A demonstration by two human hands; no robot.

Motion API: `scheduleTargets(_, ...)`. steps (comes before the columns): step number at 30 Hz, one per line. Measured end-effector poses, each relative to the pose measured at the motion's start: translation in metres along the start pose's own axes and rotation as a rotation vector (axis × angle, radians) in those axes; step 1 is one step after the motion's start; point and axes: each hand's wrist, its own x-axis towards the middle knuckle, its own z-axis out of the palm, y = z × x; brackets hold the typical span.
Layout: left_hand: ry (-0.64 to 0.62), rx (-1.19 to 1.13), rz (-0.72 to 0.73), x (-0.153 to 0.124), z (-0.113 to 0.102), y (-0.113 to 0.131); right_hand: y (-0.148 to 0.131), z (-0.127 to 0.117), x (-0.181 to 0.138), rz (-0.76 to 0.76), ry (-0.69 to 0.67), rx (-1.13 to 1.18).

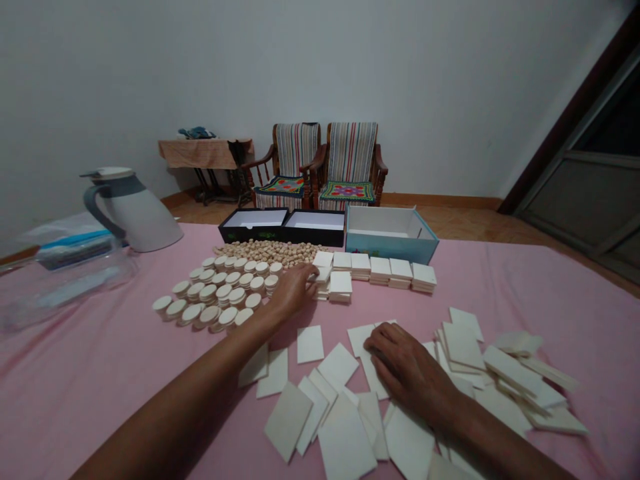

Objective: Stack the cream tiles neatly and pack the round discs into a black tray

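My left hand [296, 290] reaches to the left end of the rows of stacked square wooden tiles [341, 283]. Its fingers are closed on a pale tile [323, 275] at the top of a stack there. Over the loose tiles in front, my right hand [407, 367] lies palm down with bent fingers. Its fingertips press on a loose square tile [359, 339]; the thumb side is partly hidden. More loose tiles [346, 437] overlap between my forearms. Beside my left wrist stand several short stacks of round wooden discs [210, 293].
Behind the discs lies a heap of small wooden pieces [270, 252]. A black two-part box [313, 235] and a light-blue box [393, 243] stand at the cloth's far edge. A grey jug [143, 213] and clear plastic packaging [70, 287] are left; a tile pile [520, 380] is right.
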Motion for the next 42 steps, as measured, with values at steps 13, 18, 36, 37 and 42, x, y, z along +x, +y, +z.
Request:
scheduleTargets(13,-0.005,0.09,-0.06,-0.011,-0.006,0.006,-0.001,-0.002,0.0,0.003,-0.007,-0.003)
scheduleTargets(18,-0.046,0.092,-0.126,-0.008,-0.003,0.006,0.0,-0.001,0.0,0.0,0.002,0.003)
scheduleTargets(36,-0.578,0.005,0.126,-0.048,-0.044,0.019,0.001,0.001,0.0,-0.006,0.011,-0.03)
scheduleTargets(37,-0.597,0.008,0.128,-0.053,-0.044,0.019,0.001,0.002,0.0,-0.006,0.014,-0.031)
scheduleTargets(42,-0.582,0.033,0.102,-0.061,-0.041,0.022,0.001,0.002,0.0,-0.019,0.014,-0.015)
